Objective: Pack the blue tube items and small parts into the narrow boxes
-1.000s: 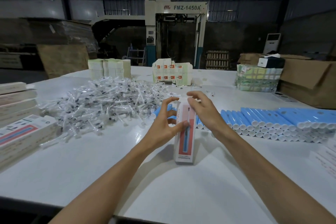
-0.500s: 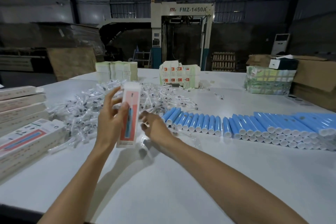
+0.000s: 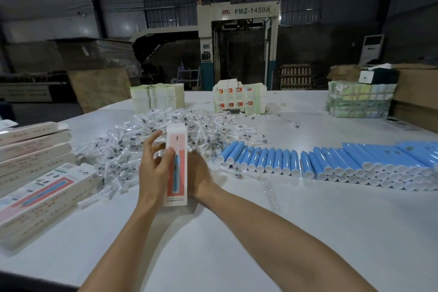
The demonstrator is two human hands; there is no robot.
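Head view looks down over both forearms at a wide white desk (image 3: 237, 239). A narrow box (image 3: 176, 182), white with a pink panel and a picture of a blue item on its front, stands upright near the middle of the desk, its lower end close to the surface; whether it touches there cannot be told. The left hand (image 3: 154, 173) holds it from the left: the thumb lies across the front face, and the fingers (image 3: 153, 143) are spread and reach round the left edge towards the back, so the box is pinched between thumb and fingers. The right hand (image 3: 200, 173) sits just behind the box's right edge with its back towards the camera; its fingers are hidden by the box, so I cannot tell whether they grip or only touch it. Right behind the hands lies a broad pile of small parts (image 3: 132, 140) in clear wrappers. To the right, blue tubes (image 3: 331, 163) lie side by side in a long row with their white ends facing the camera, stacked deeper towards the right edge. At the left edge a stack of boxes (image 3: 35, 149) of the same kind lies flat, one with its printed face up. Further back on the desk stand pale flat stacks (image 3: 157, 97), a bundle of printed cartons (image 3: 239, 98) and a greenish wrapped bundle (image 3: 358, 99). Beyond the desk stands a machine (image 3: 238, 38) marked FMZ-1450A.
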